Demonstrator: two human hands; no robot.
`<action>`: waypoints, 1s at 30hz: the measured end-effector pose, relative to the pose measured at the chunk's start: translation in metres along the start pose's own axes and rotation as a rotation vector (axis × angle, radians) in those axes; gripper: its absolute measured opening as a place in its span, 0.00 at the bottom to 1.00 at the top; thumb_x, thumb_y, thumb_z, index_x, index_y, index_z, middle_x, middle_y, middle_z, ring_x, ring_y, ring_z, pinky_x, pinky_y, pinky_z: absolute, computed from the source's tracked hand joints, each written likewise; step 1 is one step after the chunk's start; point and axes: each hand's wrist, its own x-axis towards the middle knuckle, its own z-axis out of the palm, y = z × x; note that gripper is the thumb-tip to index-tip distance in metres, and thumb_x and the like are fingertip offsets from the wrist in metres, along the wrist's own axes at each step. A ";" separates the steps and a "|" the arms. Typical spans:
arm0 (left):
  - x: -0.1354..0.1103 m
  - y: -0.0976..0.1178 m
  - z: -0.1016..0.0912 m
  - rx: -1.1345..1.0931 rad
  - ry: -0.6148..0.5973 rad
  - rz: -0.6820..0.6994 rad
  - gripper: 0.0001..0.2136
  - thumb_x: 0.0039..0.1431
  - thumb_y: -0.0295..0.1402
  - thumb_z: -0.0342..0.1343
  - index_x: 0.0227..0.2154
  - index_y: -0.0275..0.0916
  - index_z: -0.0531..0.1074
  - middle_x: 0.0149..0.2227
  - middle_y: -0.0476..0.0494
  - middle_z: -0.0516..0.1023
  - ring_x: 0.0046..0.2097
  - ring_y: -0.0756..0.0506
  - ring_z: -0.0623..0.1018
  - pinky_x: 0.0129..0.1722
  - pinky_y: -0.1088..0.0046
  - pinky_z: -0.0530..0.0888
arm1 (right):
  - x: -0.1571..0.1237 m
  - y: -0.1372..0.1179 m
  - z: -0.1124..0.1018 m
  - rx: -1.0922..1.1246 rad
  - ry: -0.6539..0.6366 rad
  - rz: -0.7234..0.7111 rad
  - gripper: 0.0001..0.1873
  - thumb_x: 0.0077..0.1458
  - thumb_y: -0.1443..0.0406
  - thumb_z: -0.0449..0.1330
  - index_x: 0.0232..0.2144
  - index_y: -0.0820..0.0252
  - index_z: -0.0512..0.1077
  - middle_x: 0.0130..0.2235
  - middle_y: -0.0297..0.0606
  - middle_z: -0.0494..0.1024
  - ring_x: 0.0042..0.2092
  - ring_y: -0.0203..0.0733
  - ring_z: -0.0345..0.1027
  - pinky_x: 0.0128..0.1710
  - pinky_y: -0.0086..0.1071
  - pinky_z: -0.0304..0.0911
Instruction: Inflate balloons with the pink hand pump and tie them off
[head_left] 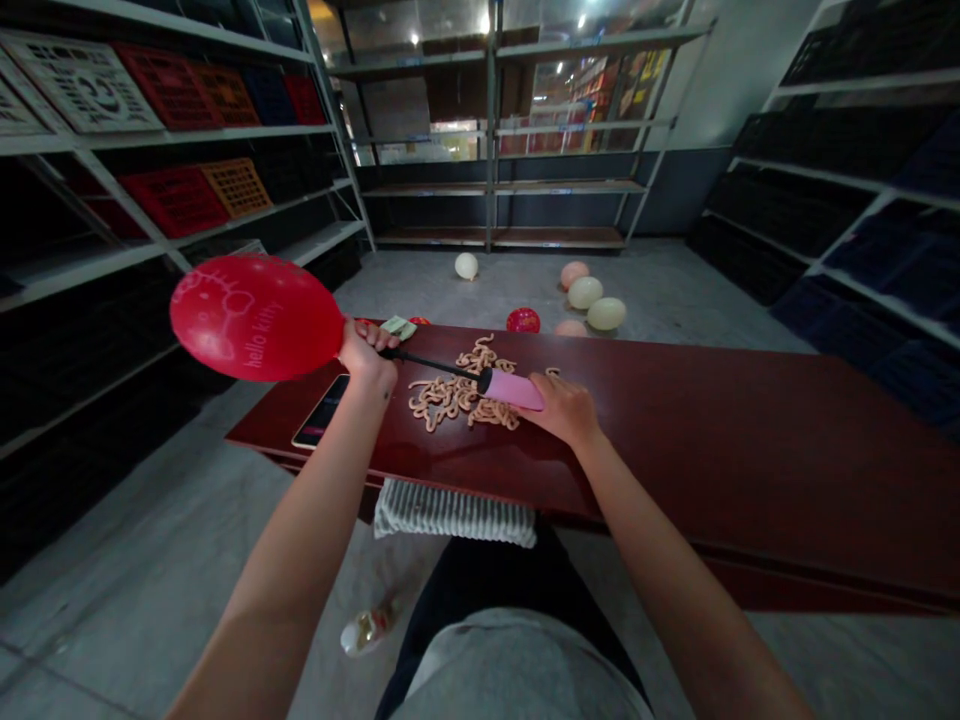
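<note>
A large red inflated balloon [256, 318] with "hello kitty" printed on it sticks out to the left of my left hand [367, 352]. The fingers of that hand are closed round the balloon's neck, at the black end of a balloon pump. My right hand [561, 408] is wrapped round the pink barrel of the balloon pump [513, 389]. A black rod runs between the barrel and my left hand. Under the pump, a pile of uninflated beige balloons [442, 400] lies on the dark red table [712, 430]. The balloon's neck itself is hidden by my fingers.
A phone [321, 412] lies at the table's left, and a folded paper [398, 327] near its far edge. Several inflated balloons [585, 292] rest on the floor beyond. A grey ribbed cushion [454, 512] sits under the front edge. A bottle [365, 632] lies on the floor; shelves [491, 187] surround the room.
</note>
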 end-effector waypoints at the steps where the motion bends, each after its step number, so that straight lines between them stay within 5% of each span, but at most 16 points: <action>1: -0.005 0.000 0.009 -0.030 -0.011 0.033 0.23 0.70 0.40 0.46 0.18 0.40 0.49 0.14 0.57 0.46 0.14 0.55 0.51 0.17 0.78 0.54 | -0.001 0.001 0.000 0.018 0.008 0.025 0.26 0.53 0.44 0.59 0.42 0.59 0.74 0.36 0.41 0.80 0.36 0.43 0.72 0.33 0.32 0.55; 7: -0.038 -0.011 0.064 -0.014 -0.213 0.094 0.28 0.63 0.49 0.55 0.16 0.39 0.49 0.13 0.57 0.46 0.14 0.55 0.49 0.15 0.76 0.52 | -0.006 0.011 0.002 0.167 0.057 0.175 0.30 0.52 0.43 0.60 0.46 0.60 0.74 0.38 0.42 0.82 0.35 0.44 0.75 0.32 0.32 0.60; 13: -0.058 -0.045 0.088 0.047 -0.345 0.011 0.29 0.63 0.50 0.54 0.14 0.39 0.50 0.12 0.57 0.47 0.13 0.56 0.49 0.14 0.76 0.53 | -0.007 0.015 0.005 0.257 0.047 0.207 0.29 0.53 0.45 0.59 0.46 0.61 0.73 0.39 0.45 0.82 0.35 0.46 0.76 0.32 0.33 0.62; 20: -0.082 -0.117 0.091 0.053 -0.426 -0.040 0.27 0.62 0.47 0.57 0.14 0.40 0.53 0.11 0.57 0.51 0.13 0.55 0.53 0.14 0.76 0.53 | -0.007 0.014 -0.005 0.269 0.039 0.306 0.29 0.54 0.47 0.59 0.48 0.63 0.72 0.39 0.45 0.82 0.36 0.48 0.77 0.33 0.32 0.60; 24: -0.083 -0.134 0.088 0.044 -0.400 -0.049 0.26 0.60 0.47 0.58 0.15 0.40 0.54 0.11 0.57 0.51 0.13 0.55 0.53 0.14 0.76 0.52 | -0.008 0.013 -0.005 0.236 0.046 0.321 0.27 0.55 0.48 0.59 0.48 0.62 0.73 0.39 0.45 0.82 0.36 0.47 0.77 0.33 0.32 0.58; 30: -0.063 -0.143 0.069 0.007 -0.140 -0.128 0.24 0.61 0.38 0.57 0.16 0.40 0.51 0.12 0.57 0.51 0.13 0.55 0.54 0.16 0.76 0.52 | -0.008 0.015 -0.008 0.125 0.039 0.309 0.26 0.54 0.48 0.60 0.48 0.58 0.73 0.39 0.41 0.82 0.37 0.45 0.76 0.33 0.32 0.54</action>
